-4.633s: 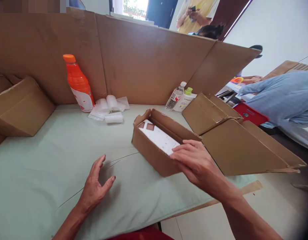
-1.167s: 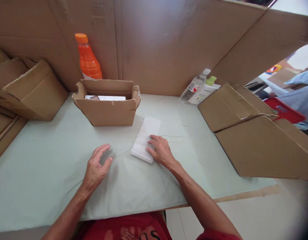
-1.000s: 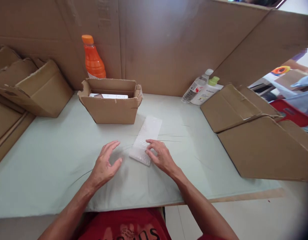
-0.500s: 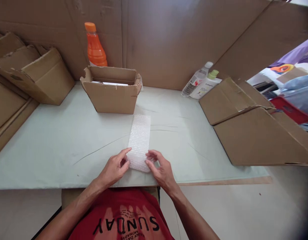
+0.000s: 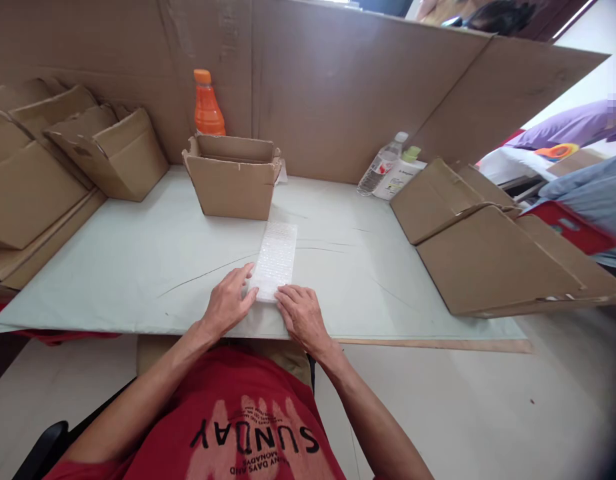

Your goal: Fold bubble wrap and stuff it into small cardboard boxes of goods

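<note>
A narrow strip of clear bubble wrap (image 5: 277,253) lies lengthwise on the pale green tabletop in front of me. My left hand (image 5: 229,293) is at its lower left edge, fingers apart, with the thumb tip by the near corner. Over the near right corner rests my right hand (image 5: 301,313), its fingers stretched out and touching the wrap; its thumb is mostly hidden. Beyond the strip's far end stands an open cardboard box (image 5: 235,187), whose inside is largely hidden by its front wall.
An orange bottle (image 5: 209,110) stands behind the box. A clear bottle (image 5: 381,167) and a white bottle with a green cap (image 5: 399,177) lean at the back right. Cardboard bins (image 5: 493,260) line the right side, others (image 5: 131,157) the left. A cardboard wall (image 5: 338,93) closes the back.
My right hand has shifted from the strip's right edge onto its near corner, fingers now flatter. The strip's curled near end now lies flatter. The camera view has tilted up.
</note>
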Motion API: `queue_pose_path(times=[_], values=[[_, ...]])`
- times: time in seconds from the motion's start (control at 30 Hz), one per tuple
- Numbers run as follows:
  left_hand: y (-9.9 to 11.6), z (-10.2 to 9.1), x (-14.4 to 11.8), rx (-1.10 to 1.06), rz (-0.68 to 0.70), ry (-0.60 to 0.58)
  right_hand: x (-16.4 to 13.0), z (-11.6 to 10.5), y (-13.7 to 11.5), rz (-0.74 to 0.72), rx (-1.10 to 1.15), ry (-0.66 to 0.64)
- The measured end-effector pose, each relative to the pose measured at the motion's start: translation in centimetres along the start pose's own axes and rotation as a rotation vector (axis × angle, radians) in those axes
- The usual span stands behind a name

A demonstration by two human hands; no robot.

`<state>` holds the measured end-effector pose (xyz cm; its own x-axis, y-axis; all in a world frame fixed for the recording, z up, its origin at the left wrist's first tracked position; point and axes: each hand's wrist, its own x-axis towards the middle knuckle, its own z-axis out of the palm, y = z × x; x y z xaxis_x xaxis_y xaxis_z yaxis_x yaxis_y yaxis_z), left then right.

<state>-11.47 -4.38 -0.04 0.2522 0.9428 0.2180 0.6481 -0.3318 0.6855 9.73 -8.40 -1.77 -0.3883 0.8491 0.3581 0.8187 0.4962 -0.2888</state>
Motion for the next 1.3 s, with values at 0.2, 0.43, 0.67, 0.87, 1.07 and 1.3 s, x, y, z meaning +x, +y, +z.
queue_pose_path(times=[0.2,0.43,0.67,0.87,1.07,1.3], values=[[-0.3,-0.7,-3.6,-0.056,0.166,-0.11,-0.9,-1.4,-1.3,0.143,0.339,-0.078],[-0.5,-0.5,-2.4,-0.031,-0.037,-0.108,-2.1,-1.9,-2.5,0.06,0.124,0.241],[-1.2,0.3,-1.7,0.046,-0.092,-0.054,-0.9,-0.7,-2.4,-0.082,-0.037,0.089],[-0.8,0.0,-3.1,0.092,0.16,0.056,0.6,0.1,-1.1,-0.112,-0.03,0.008],[-0.6,-0.8,-3.7,-0.035,0.12,0.001,1.2,-0.6,-0.3,0.009,0.245,0.014],[-2.1,-0.4,-0.1,0.039,-0.023,-0.002,1.1,-1.0,-0.6,-0.057,0.084,0.059]])
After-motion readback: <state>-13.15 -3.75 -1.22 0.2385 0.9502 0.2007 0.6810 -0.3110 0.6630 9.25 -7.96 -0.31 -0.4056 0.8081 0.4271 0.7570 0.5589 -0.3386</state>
